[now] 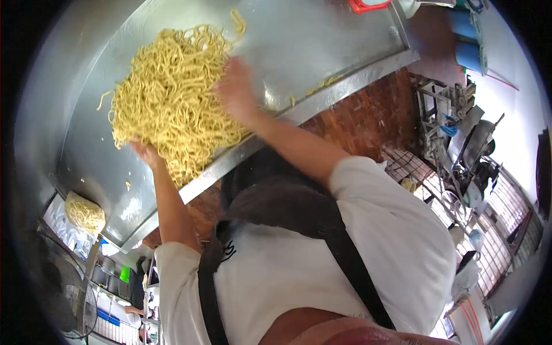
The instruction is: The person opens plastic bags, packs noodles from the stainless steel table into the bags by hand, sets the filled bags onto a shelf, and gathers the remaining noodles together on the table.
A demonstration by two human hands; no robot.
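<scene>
A big heap of yellow noodles [172,92] lies loose on a shiny metal table [310,40]. My left hand [148,154] is at the heap's near left edge, its fingers mostly hidden among the noodles. On the heap's right side is my right hand [237,89], smeared by motion and touching or very close to the noodles. Whether its fingers are open or closed does not show. A few stray strands [238,23] stick out at the far edge of the heap.
Noodle scraps [325,83] lie along the table's raised metal rim [356,77]. A clear bag of noodles [84,214] stands beyond the left corner, near a fan [72,287]. A red-edged container [368,6] is at the far right. Metal equipment [443,115] stands on the right.
</scene>
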